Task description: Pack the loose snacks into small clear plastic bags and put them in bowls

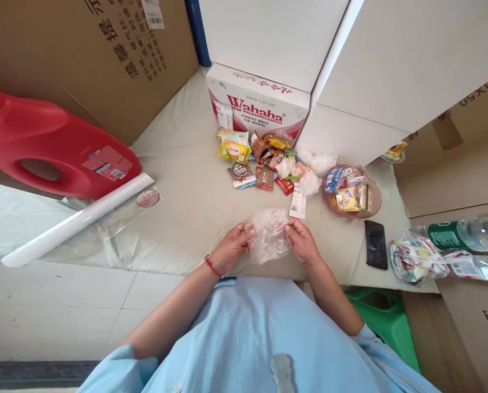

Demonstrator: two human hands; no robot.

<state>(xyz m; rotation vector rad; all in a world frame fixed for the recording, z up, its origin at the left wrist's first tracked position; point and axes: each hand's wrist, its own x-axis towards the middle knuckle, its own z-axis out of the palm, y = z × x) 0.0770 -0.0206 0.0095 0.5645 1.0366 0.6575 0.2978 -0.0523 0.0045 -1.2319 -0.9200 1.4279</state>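
Observation:
A crinkled clear plastic bag (269, 240) is stretched between my two hands, just above the table's front part. My left hand (232, 248), with a red string at its wrist, pinches the bag's left side. On the other side my right hand (303, 240) grips the upper right edge between thumb and fingers. Beyond the bag lies a pile of wrapped snacks, with a yellow packet (233, 151), a brown packet (264, 177) and a crumpled white plastic bag (310, 182) among them. A pink transparent bowl (331, 204) holding several wrapped snacks stands to the right.
A Wahaha carton (260, 103) stands behind the snacks. A red jug (59, 142) and a white roll (80, 218) lie at left. On the right are a black phone (375, 245), plastic bottles (469, 236) and a green stool (385, 314) below the edge.

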